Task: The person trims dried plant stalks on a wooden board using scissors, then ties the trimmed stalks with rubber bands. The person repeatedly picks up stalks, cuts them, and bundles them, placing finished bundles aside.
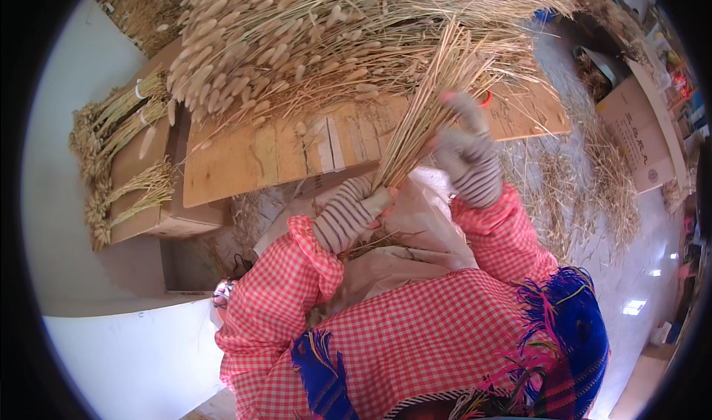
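A bundle of dried grass stems (420,120) slants up and to the right in front of me, over the near edge of the board. Around its lower end is my left hand (350,211), closed, in a striped glove with bare fingertips. My right hand (469,153), gloved the same way and slightly blurred, is curled against the bundle's right side higher up. Some of its fingers are hidden. Behind the bundle a thick heap of dried grass with fluffy oval heads (245,57) covers the wooden board (282,149). A small red ring-like thing (486,99) shows beside my right hand.
At left, tied bunches of dried grass (137,190) lie on a cardboard box (196,216). Pale sheeting (404,268) spreads below my hands. Loose straw (560,190) litters the floor at right, near another cardboard box (636,131). A white wall (70,123) stands at left.
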Demonstrator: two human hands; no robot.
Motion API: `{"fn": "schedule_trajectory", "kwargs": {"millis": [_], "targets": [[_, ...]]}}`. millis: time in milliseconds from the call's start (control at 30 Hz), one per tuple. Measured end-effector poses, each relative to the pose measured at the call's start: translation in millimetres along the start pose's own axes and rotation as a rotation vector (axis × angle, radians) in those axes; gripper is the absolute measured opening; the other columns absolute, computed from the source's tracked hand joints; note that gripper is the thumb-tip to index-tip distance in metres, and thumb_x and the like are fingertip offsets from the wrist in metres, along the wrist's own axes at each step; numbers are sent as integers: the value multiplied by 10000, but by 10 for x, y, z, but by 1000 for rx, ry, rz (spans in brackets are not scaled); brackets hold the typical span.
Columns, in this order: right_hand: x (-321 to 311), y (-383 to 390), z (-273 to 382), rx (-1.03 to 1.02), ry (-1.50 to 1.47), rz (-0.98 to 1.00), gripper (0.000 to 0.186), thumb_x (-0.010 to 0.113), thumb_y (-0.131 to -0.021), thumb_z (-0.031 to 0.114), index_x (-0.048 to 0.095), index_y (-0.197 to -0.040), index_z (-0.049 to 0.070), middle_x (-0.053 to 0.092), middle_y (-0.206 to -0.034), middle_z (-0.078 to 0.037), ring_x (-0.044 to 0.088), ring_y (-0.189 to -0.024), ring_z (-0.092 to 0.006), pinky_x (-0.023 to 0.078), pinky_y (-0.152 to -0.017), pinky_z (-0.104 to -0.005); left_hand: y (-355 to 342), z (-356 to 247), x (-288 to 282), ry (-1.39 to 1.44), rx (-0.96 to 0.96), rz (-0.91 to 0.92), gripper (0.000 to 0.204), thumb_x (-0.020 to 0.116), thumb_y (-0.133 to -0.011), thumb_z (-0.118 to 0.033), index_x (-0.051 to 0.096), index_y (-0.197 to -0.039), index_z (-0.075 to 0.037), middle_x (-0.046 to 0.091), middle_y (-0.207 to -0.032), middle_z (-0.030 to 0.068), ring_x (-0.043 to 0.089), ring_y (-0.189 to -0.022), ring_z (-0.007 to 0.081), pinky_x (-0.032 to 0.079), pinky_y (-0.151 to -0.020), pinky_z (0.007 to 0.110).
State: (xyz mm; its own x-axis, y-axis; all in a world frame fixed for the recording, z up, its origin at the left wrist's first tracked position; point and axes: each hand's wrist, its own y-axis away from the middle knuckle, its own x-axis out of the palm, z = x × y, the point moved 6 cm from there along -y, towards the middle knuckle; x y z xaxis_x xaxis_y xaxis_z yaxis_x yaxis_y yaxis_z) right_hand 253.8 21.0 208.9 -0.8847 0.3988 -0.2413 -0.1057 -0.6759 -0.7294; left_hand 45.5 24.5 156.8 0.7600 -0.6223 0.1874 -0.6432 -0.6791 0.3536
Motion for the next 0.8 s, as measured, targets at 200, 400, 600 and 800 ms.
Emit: {"fn": "schedule_trajectory", "kwargs": {"millis": [200, 400, 600, 800], "targets": [[-896, -243, -75, 207, -40, -699, 218, 641, -823, 105, 650, -1040, 85, 531, -1254, -127, 524, -1135, -245, 460, -912, -340, -50, 108, -88, -198, 102, -81, 335, 532, -949, -226, 563, -1205, -12, 537, -732, -18, 439, -604, 51, 362, -508, 193], [166, 21, 420, -221, 934, 412, 508, 658, -790, 439, 566, -1190, 140, 540, -1241, -142, 508, -1168, -312, 210, -1120, -506, -164, 176, -10, -792, 327, -118, 402, 521, -934, -168, 509, -1286, 25, 632, -820, 38, 560, -679, 131, 474, -607, 288], [140, -246, -35, 455, -209, 183, 287, 589, -866, 178, 611, -1136, 86, 645, -1026, -95, 601, -1026, -250, 432, -978, -396, -21, 108, -86, -782, 354, -98, 418, 498, -943, -179, 487, -1316, 9, 651, -866, 42, 571, -708, 123, 467, -632, 282], [-1139, -454, 15, 17, 56, -468, 193, 516, -953, 147, 643, -1085, 87, 674, -914, -86, 640, -812, -168, 582, -743, -320, 78, 34, -267, -156, 130, -125, 369, 560, -932, -348, 603, -1147, -51, 498, -717, -58, 400, -603, 3, 305, -514, 156]]}}
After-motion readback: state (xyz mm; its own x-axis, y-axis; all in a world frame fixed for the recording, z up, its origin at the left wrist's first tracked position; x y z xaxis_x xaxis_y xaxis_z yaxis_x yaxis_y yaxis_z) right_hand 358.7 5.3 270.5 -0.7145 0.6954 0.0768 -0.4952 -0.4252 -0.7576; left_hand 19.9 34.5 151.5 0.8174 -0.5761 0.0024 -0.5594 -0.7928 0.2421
